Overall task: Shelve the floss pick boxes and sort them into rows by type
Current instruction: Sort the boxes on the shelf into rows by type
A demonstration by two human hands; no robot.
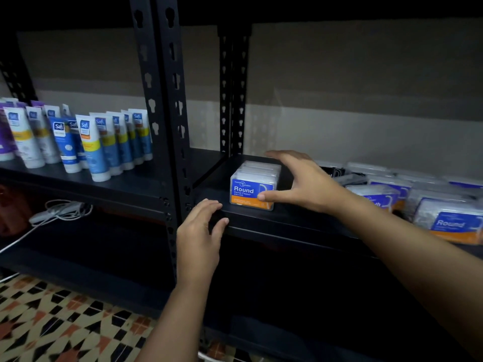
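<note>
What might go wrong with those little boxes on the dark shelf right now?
The row of Round boxes stands on edge, steadied only by the right hand; it might tip when released. The loose pile on the right lies near the shelf's front edge, so a passing forearm might knock some off.

Loose floss pick boxes (444, 215) at right: blurred, labels mostly unreadable, cut off by frame edge. Row of boxes (254, 188): only front label legible, count unclear. Tubes (86, 145): small print unreadable.
</note>
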